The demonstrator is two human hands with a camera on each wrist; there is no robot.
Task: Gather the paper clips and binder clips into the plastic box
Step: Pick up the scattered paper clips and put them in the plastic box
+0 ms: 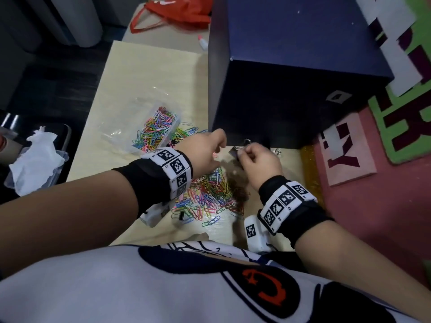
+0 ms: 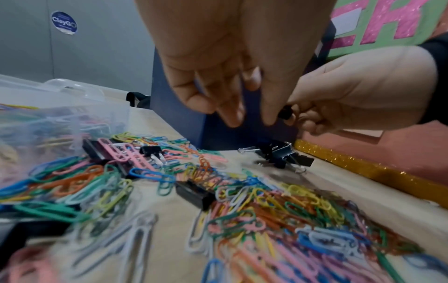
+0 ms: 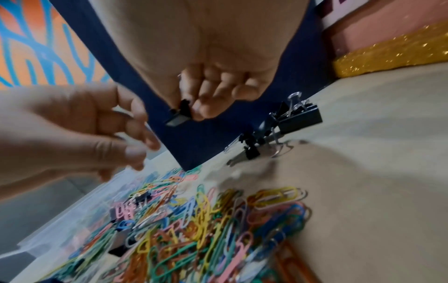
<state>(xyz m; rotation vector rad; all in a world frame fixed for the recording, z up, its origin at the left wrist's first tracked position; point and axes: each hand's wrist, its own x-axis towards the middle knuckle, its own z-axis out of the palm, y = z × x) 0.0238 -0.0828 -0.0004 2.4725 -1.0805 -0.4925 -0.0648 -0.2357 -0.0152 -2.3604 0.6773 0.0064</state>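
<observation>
A clear plastic box (image 1: 173, 117) holding colourful paper clips sits left of centre on the pale table. More paper clips (image 1: 207, 197) lie in a loose pile in front of it, with black binder clips (image 2: 191, 189) mixed in. My right hand (image 1: 245, 152) pinches a small black binder clip (image 3: 180, 114) above the table, close to the dark blue box. My left hand (image 1: 215, 149) hovers just left of it, fingers hanging loosely with nothing plainly in them. A few more binder clips (image 2: 281, 155) lie against the foot of the blue box.
A tall dark blue box (image 1: 291, 66) stands at the back right. A gold glitter strip (image 1: 307, 164) and pink board (image 1: 349, 148) border the table on the right. A red bag (image 1: 177, 12) lies far back. A container with tissue (image 1: 35, 155) sits off the left edge.
</observation>
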